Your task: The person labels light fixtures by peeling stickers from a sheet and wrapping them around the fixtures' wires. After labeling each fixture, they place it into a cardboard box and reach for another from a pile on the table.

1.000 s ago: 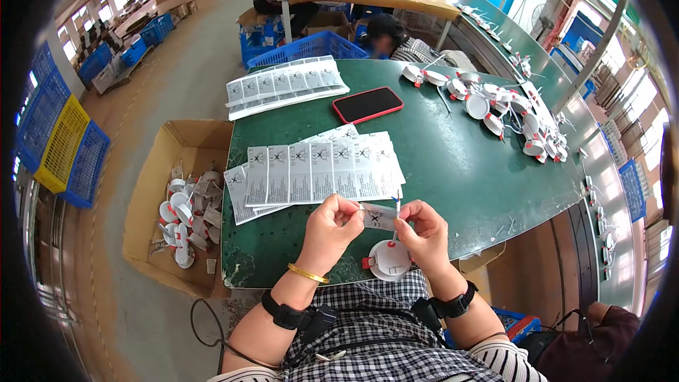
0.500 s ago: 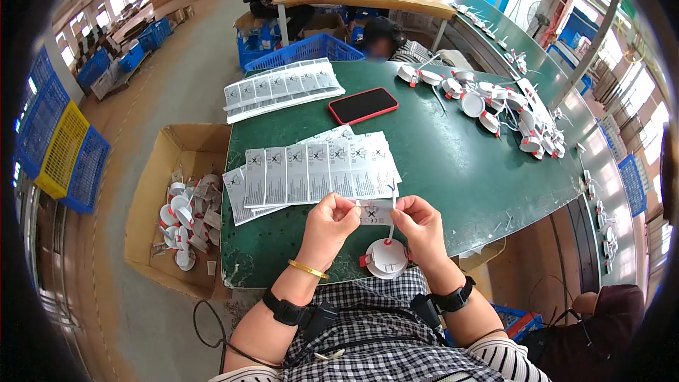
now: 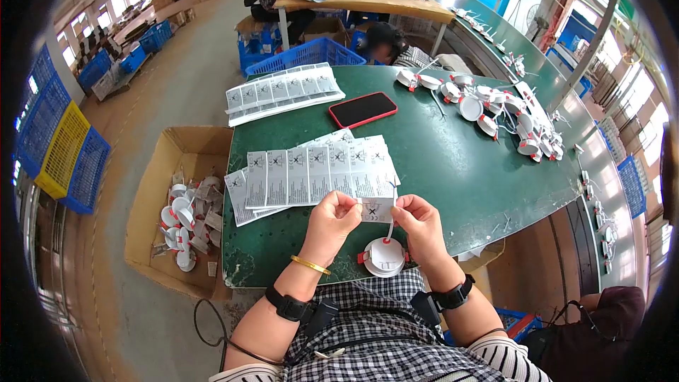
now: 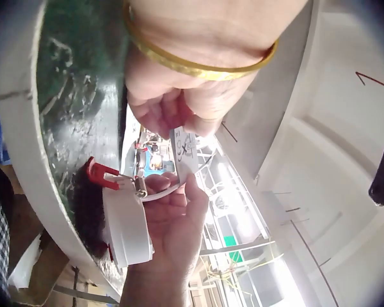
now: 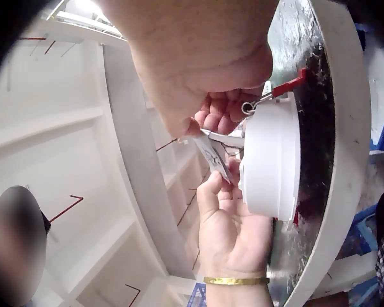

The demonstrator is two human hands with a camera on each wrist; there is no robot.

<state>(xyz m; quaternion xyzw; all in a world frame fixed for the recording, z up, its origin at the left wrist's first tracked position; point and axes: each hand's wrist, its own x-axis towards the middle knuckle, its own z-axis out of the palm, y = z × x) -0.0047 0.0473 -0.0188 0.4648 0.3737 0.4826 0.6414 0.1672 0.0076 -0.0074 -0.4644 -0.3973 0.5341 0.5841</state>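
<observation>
A small silver-grey printed label is stretched between both hands, just above the table's near edge. My left hand pinches its left end between thumb and fingertips. At the other end, my right hand pinches the label together with a thin white cable. That cable rises from a round white downlight with red-tipped spring clips, lying on the green table below the hands. In the left wrist view the label shows its printed face; the downlight stands out beside the hands in the right wrist view.
Label sheets lie stacked beyond the hands, with more sheets farther back by a red-cased phone. Many downlights are heaped at the back right. A cardboard box of downlights stands left of the table. People sit beyond.
The label, slanted at first, now lies straighter between the hands, its print turned up toward the head camera. Both hands keep their pinch, and the right fingers stay at the cable.
</observation>
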